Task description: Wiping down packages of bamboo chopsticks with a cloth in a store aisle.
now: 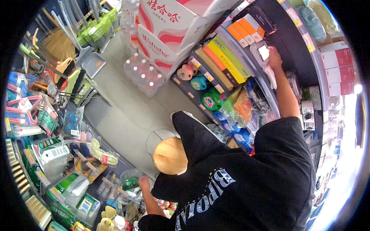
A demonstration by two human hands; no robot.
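Head view is showing the right hand [274, 58] grasping a pale grey item [259, 53] with a bright white patch, which is sitting over the shelf edge, just beside the orange-and-white boxes [246, 31]. Down low, the left hand [143, 183] is curling near a green plastic-wrapped packet [131, 183]; whether it is holding anything, I cannot tell. A round wooden stool [169, 156] is standing between the shelves.

Two hands [274, 58] [143, 183], one wooden stool [169, 155]
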